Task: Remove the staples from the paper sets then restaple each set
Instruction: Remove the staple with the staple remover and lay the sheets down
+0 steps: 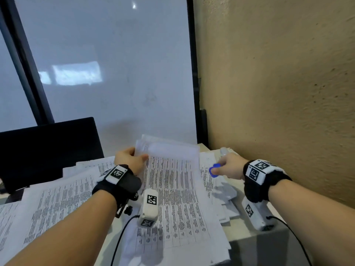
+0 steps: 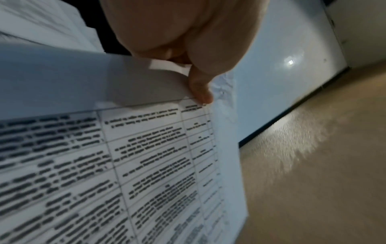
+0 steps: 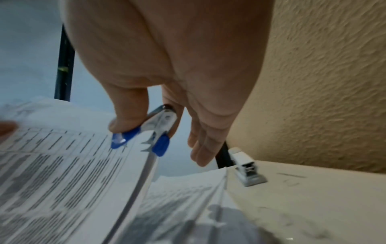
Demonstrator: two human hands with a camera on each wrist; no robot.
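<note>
**Staple removal: lining up**

Desk [image 1: 247,232] by the wall is covered in papers. Left hand [image 1: 129,158] pinches the paper set [image 1: 171,187] at its top-left corner, lifted. Right hand [image 1: 229,166] holds the staple remover [image 3: 146,130] beside it, claws apart. Stapler [image 3: 245,166] sits well apart. Next, likely: bring claws to that corner.

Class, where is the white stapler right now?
In the right wrist view the white stapler stands on the beige table at the right, against the textured wall, just beyond the right hand.

Printed paper set [image 1: 172,189] lies on the desk, far edge lifted; blue-handled staple remover [image 3: 150,133] raised beside it.
</note>
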